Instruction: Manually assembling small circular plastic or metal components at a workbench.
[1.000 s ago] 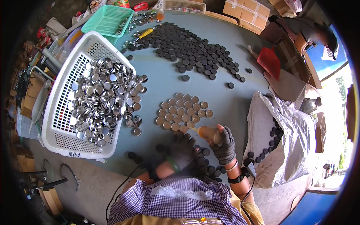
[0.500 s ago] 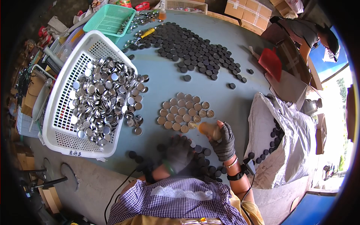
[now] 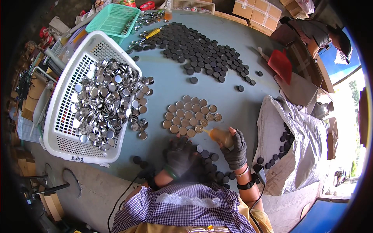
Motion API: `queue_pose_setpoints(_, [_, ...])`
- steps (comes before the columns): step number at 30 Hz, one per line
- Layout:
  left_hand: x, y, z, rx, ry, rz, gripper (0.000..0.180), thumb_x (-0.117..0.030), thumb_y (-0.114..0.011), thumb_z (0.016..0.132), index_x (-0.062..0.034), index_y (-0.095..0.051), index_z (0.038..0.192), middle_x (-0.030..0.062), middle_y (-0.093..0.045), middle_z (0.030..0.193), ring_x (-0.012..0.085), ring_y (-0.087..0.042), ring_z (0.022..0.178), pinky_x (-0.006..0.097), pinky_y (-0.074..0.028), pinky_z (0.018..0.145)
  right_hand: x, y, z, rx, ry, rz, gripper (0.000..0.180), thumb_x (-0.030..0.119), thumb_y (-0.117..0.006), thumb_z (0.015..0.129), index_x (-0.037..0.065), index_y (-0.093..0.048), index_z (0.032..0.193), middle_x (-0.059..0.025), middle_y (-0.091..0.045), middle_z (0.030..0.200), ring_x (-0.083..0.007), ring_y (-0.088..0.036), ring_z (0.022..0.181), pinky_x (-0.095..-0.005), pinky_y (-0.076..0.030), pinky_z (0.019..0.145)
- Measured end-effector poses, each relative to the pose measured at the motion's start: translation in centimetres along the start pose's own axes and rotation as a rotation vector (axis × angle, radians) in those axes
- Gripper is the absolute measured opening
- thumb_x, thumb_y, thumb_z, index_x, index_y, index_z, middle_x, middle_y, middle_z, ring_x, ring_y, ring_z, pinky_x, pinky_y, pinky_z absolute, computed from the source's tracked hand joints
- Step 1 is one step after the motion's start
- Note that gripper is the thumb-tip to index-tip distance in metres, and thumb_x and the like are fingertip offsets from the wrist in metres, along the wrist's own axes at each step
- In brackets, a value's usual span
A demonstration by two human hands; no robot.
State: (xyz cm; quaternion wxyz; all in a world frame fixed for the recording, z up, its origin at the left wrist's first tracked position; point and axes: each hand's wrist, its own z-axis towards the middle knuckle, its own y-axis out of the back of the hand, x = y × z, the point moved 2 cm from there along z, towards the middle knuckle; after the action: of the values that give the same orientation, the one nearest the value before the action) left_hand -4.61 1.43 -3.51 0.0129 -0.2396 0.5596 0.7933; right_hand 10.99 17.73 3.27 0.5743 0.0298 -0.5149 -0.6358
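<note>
My right hand (image 3: 235,151), in a dark fingerless glove, is wrapped round an amber squeeze bottle (image 3: 222,137). The bottle lies tilted on its side, and its thin nozzle points left at the nearest right edge of a cluster of round metal caps (image 3: 188,115). These caps sit open side up in loose rows; a few on the right show wet-looking rings inside. My left hand (image 3: 179,157), gloved alike, is smeared by motion just below the cluster, so its grip is hidden. Between and beneath my hands lie loose black discs (image 3: 211,167).
A white perforated basket (image 3: 58,116) heaped with silvery caps (image 3: 105,97) spills onto the table's left side. Many black discs (image 3: 206,50) spread across the far side near a yellow-handled screwdriver (image 3: 153,33). A white sack (image 3: 287,155) lies right; a person (image 3: 311,33) bends beyond a red scoop (image 3: 280,66).
The bottle has shifted slightly right and toward me, tipping flatter, with its nozzle drawn back a little from the caps. My left hand has moved slightly left.
</note>
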Motion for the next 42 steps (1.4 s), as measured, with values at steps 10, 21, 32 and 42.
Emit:
queue_pose_setpoints(10, [0.0, 0.3, 0.2, 0.003, -0.006, -0.020, 0.051, -0.035, -0.068, 0.081, -0.0035, -0.061, 0.121, 0.0158, -0.055, 0.131, 0.0402, -0.043, 0.131, 0.058, -0.034, 0.106, 0.5, -0.8, -0.3, 0.014, -0.001, 0.061, 0.066, 0.008, -0.081, 0.068, 0.004, -0.053, 0.127, -0.0188, -0.060, 0.109, -0.0371, -0.062, 0.098, -0.0411, -0.052, 0.084])
queue_pose_setpoints(21, [0.2, -0.5, 0.0, 0.017, -0.011, 0.000, 0.054, -0.040, -0.065, 0.084, -0.0041, -0.059, 0.123, 0.0156, -0.053, 0.133, 0.0403, -0.042, 0.132, 0.058, -0.031, 0.107, 1.1, -1.1, -0.2, -0.045, 0.043, 0.131, 0.070, 0.005, -0.082, 0.066, 0.006, -0.051, 0.129, -0.0160, -0.064, 0.108, -0.0336, -0.064, 0.096, -0.0403, -0.053, 0.083])
queue_pose_setpoints(32, [0.4, -0.9, -0.2, 0.042, -0.006, -0.015, 0.051, -0.040, -0.064, 0.085, -0.0067, -0.058, 0.123, 0.0129, -0.051, 0.136, 0.0398, -0.039, 0.134, 0.058, -0.030, 0.107, 1.4, -2.1, -0.1, 0.002, 0.071, 0.112, 0.078, 0.003, -0.085, 0.063, 0.006, -0.049, 0.131, -0.0163, -0.064, 0.109, -0.0326, -0.065, 0.098, -0.0391, -0.053, 0.084])
queue_pose_setpoints(42, [0.3, -1.0, -0.2, 0.063, 0.003, -0.022, 0.052, -0.041, -0.064, 0.085, -0.0062, -0.057, 0.123, 0.0121, -0.050, 0.136, 0.0396, -0.038, 0.135, 0.059, -0.031, 0.107, 1.3, -1.6, -0.4, 0.031, 0.055, 0.110, 0.067, 0.008, -0.081, 0.067, 0.004, -0.053, 0.128, -0.0171, -0.062, 0.109, -0.0353, -0.063, 0.096, -0.0408, -0.053, 0.083])
